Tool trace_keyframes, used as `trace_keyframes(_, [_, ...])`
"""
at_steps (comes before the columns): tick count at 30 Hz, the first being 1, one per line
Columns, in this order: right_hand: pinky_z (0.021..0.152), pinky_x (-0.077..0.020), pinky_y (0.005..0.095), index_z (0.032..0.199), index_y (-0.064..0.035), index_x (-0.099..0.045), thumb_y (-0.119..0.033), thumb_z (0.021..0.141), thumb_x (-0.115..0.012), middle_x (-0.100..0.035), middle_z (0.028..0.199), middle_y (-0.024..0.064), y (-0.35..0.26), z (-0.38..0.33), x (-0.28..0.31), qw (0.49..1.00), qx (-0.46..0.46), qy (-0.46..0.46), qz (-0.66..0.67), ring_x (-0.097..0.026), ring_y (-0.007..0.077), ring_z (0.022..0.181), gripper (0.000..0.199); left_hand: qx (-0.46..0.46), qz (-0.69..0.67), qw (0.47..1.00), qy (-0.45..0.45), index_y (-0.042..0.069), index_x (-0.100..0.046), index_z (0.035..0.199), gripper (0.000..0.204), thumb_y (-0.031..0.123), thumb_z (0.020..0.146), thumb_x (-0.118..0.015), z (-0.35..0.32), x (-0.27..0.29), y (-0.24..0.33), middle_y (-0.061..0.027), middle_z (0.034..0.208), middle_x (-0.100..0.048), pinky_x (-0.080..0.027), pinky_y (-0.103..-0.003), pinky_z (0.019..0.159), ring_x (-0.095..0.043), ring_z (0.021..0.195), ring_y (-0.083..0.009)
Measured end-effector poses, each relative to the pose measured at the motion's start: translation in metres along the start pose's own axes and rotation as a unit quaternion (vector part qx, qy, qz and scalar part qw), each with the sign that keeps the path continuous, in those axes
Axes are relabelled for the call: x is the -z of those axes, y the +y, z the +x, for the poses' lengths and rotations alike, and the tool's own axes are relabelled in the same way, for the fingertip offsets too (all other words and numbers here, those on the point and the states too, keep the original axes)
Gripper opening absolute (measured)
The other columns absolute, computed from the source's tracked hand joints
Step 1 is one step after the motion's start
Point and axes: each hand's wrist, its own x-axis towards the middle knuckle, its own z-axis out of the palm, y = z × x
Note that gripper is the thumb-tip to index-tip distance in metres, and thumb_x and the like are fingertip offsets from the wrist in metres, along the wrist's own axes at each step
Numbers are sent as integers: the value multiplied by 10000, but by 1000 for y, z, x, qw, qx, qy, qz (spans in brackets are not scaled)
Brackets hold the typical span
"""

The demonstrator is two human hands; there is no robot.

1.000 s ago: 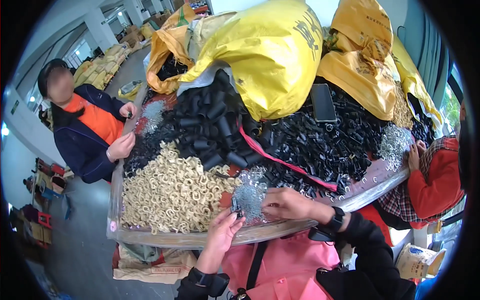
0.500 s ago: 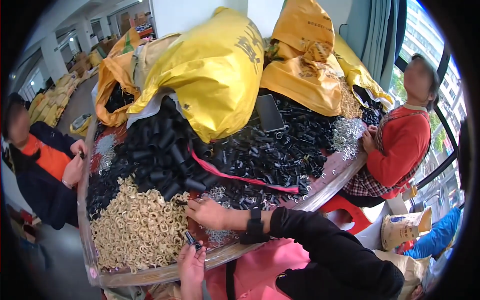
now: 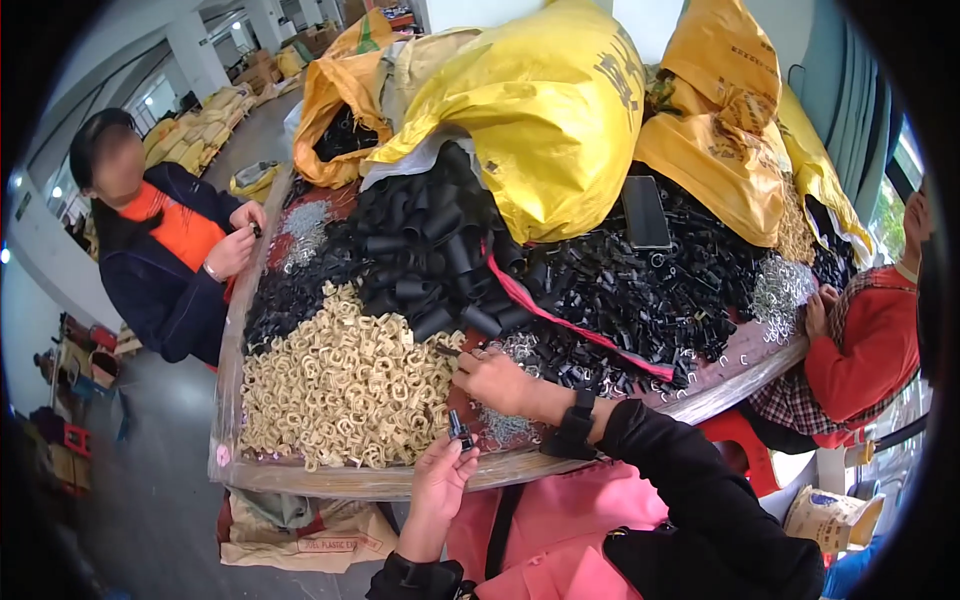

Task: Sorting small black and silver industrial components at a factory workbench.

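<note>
A grey floor spreads beneath the worktable. White columns stand at the far left. Daylight comes through a window at right.

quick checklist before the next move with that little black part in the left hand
1. Left hand has a firm grip on the small black part: ok, pinched at the fingertips.
2. Right hand within reach of stock: ok, it rests at the edge of the beige ring pile, next to the small silver metal pieces.
3. Right hand holding a piece: cannot tell, its fingertips are hidden.
4. Black tubes stable: cannot tell, heaped high.
5. Table rim containing the parts: ok.
6. Co-workers' hands away from this spot: ok.
</note>
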Motion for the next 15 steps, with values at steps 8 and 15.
trace_keyframes(8, [686, -434, 308, 925, -46, -507, -117, 769, -553, -526, 854, 77, 3, -20, 13, 911, -127, -17, 391, -546, 216, 750, 178, -15, -20, 1000, -15, 26, -542, 1006, 186, 57, 832, -486, 3, -1, 1, -141, 958, -589, -507, -292, 707, -597, 822, -212])
trace_keyframes(15, [754, -407, 287, 1006, -25, -504, -152, 864, -470, -534, 902, 75, -8, -58, 44, 647, -172, -72, 739, -508, 187, 833, 193, 24, -134, 986, -100, 26, -523, 1030, 213, 56, 819, -509, 22, -21, -16, -109, 972, -585, -464, -329, 823, -564, 924, -228])
